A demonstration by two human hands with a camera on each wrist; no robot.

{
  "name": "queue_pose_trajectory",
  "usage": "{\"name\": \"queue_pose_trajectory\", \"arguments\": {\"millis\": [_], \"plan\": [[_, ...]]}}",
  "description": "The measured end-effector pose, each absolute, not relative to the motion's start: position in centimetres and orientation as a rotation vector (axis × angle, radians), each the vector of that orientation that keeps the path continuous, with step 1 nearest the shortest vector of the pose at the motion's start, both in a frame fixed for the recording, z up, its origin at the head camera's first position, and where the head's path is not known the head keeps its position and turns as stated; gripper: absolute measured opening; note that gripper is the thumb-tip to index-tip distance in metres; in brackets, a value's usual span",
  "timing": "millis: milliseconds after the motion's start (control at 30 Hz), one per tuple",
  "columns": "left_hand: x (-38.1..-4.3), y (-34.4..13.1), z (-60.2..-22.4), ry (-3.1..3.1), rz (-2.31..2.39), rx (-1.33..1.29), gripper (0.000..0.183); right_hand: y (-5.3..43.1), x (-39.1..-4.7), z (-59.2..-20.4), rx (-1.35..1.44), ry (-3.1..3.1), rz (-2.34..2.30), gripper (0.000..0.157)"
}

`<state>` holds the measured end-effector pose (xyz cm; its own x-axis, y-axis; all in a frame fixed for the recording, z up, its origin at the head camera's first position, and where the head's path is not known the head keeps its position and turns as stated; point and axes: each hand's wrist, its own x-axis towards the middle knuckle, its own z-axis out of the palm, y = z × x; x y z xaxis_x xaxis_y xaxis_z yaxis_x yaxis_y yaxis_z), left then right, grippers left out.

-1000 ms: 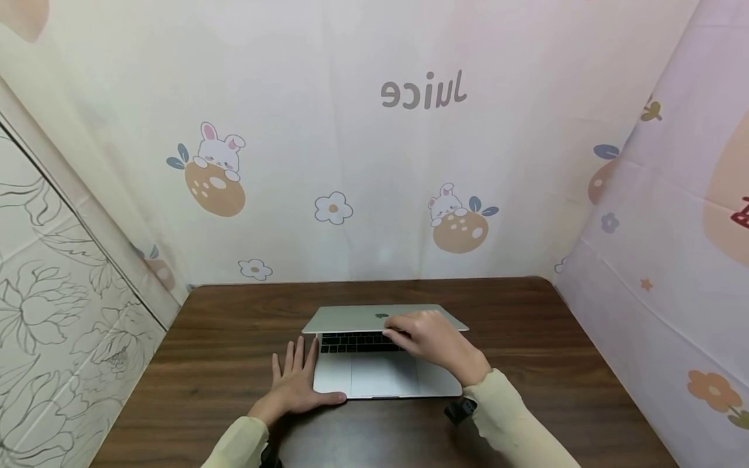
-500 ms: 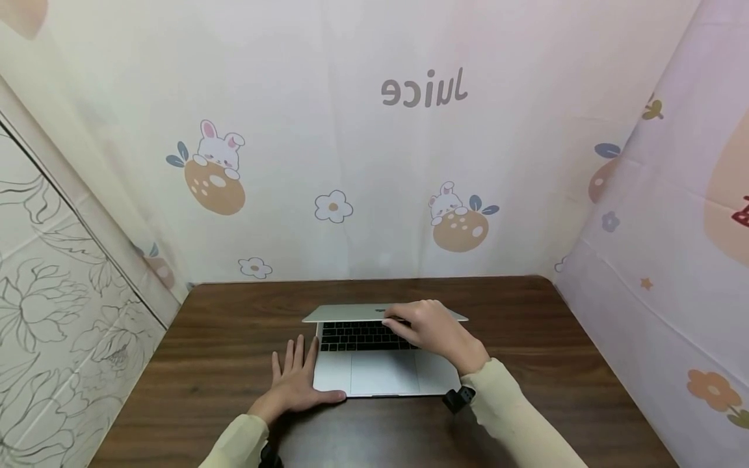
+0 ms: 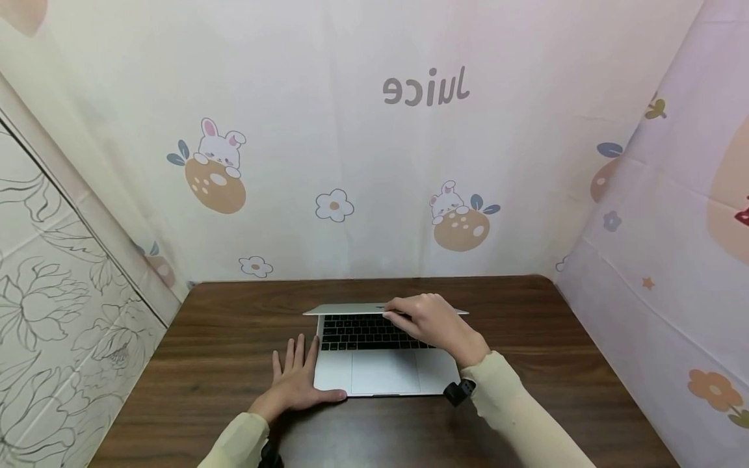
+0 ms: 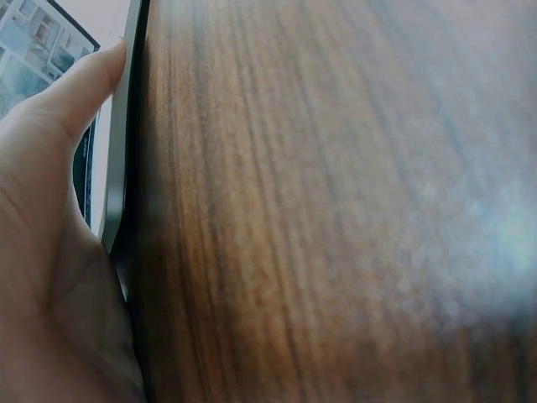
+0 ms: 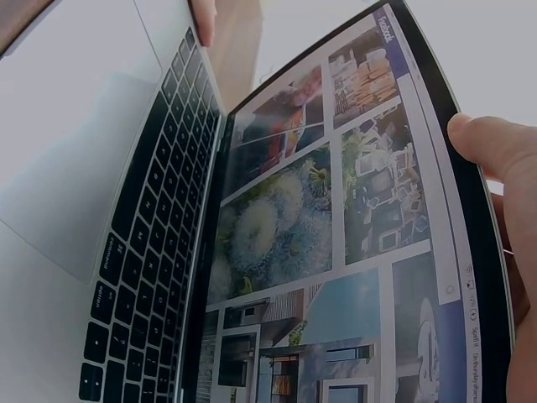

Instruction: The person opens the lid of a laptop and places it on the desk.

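A silver laptop (image 3: 383,372) lies partly unfolded on the table, its lid (image 3: 345,309) raised at a slant. My right hand (image 3: 435,325) pinches the lid's top edge between thumb and curled fingers. Spread flat, my left hand (image 3: 295,385) has its thumb on the front left corner of the base and its other fingers along the left side. In the right wrist view the screen (image 5: 277,210) is lit with a page of photos, facing the black keyboard (image 5: 151,201). The left wrist view has the left thumb (image 4: 80,84) on the laptop's front edge.
The brown wood table (image 3: 222,351) reaches back to a pale curtain (image 3: 380,149) printed with rabbits, flowers and mirrored lettering. A floral panel (image 3: 52,312) stands at the left, and another printed curtain (image 3: 667,273) hangs at the right.
My right hand has tilted the lid further up and back, so more of the keyboard shows. The left hand has stayed in place at the base's left corner.
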<state>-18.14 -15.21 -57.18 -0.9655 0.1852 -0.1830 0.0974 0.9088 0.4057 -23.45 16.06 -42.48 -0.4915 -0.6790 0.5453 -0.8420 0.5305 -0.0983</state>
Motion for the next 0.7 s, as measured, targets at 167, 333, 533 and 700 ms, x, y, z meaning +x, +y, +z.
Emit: {"name": "queue_pose_trajectory", "arguments": {"millis": [167,333,533,700], "plan": [[-18.1,-15.3,-57.3,2.863,0.577,0.216,0.145,16.1,-23.8,-42.4,1.239,-2.334,0.493,0.008],[-18.1,-15.3,-57.5,2.876,0.576,0.218,0.145,16.2,-24.1,-42.1,1.245,-2.336,0.501,0.008],[-18.2,-15.3,-57.6,2.879,0.587,0.218,0.145,16.2,-24.6,-41.9,1.240,-2.346,0.496,0.008],[-18.2,-15.4,-57.7,2.879,0.586,0.218,0.145,16.0,-24.9,-41.6,1.228,-2.339,0.493,0.009]]}}
